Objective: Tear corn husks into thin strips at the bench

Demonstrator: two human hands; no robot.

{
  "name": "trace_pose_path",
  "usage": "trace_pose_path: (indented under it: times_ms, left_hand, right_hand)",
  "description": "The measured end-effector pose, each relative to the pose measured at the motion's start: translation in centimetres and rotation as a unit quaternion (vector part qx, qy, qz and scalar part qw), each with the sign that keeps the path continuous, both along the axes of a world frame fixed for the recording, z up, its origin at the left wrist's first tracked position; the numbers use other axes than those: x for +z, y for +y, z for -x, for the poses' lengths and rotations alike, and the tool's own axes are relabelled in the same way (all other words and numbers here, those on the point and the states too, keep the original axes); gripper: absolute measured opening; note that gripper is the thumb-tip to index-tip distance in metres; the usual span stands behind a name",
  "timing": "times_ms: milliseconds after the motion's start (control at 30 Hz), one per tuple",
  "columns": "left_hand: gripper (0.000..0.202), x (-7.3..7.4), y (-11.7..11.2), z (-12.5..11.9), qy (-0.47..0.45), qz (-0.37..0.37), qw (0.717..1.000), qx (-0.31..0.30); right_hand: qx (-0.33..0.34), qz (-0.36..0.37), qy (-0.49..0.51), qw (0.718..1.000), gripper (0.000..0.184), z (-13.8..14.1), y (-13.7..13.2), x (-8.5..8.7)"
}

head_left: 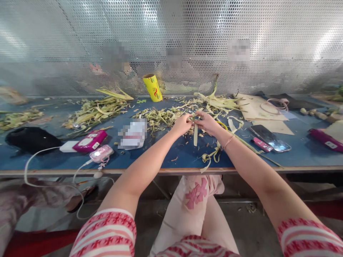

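My left hand [183, 123] and my right hand [207, 123] meet over the middle of the blue table, fingertips almost touching. Both pinch a pale green leaf strip [195, 135], whose flat end hangs down between them. The small part within the fingertips is largely hidden. Behind the hands lies a heap of curled leaf scraps [160, 117]. Longer pale leaf stalks [218, 102] are bunched beyond my right hand. Below my right wrist, a curly strip [211, 157] lies by the table's front edge.
At left are a leaf pile [99, 109], a black pouch [32, 138], a purple device [91, 140] and a pink corded gadget [102, 153]. A yellow roll [153, 88] stands behind. To the right are a phone [270, 137] and cardboard sheets [259, 107]. Perforated metal [198, 35] closes the back.
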State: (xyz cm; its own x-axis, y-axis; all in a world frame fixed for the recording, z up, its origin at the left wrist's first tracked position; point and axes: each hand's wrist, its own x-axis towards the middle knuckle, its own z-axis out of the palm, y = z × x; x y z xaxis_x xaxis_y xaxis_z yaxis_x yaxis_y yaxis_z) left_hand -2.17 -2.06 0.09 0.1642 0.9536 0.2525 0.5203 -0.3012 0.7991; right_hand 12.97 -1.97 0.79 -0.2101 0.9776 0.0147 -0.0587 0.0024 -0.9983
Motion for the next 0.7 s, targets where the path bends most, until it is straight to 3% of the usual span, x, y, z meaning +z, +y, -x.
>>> trace_pose_path:
  times_ms: [133,233,333,433,467,567,633,700]
  left_hand:
    - [0.051,-0.6,1.0,0.2,-0.066,0.009,0.998,-0.003]
    - [0.057,-1.1,2.0,0.6,-0.090,-0.029,0.995,-0.024]
    - [0.048,-1.2,2.5,0.8,-0.115,-0.066,0.991,-0.023]
    - [0.029,-0.7,2.1,0.9,-0.138,-0.070,0.988,-0.012]
    - [0.023,-0.6,1.9,0.9,-0.147,-0.063,0.987,-0.010]
    - [0.021,-0.2,1.4,0.8,-0.203,-0.019,0.979,-0.028]
    - [0.023,-0.1,1.2,0.8,-0.255,0.017,0.965,-0.051]
    - [0.024,-0.1,1.1,0.8,-0.303,0.044,0.950,-0.070]
  right_hand:
    - [-0.001,0.010,0.028,1.000,0.046,0.4,-0.5,0.5]
    - [0.011,0.019,0.040,0.999,0.042,0.6,-0.6,0.5]
    - [0.043,-0.001,0.020,0.999,0.035,0.4,-0.5,0.5]
    - [0.028,-0.069,-0.115,0.991,0.025,0.0,-0.4,0.7]
    - [0.009,-0.113,-0.189,0.975,0.021,-0.1,-0.4,0.8]
    - [-0.041,-0.255,-0.374,0.891,0.019,-0.7,-0.3,1.2]
    - [-0.070,-0.317,-0.402,0.856,0.022,-1.2,-0.2,1.3]
    - [-0.098,-0.361,-0.383,0.845,0.023,-1.7,0.1,1.3]
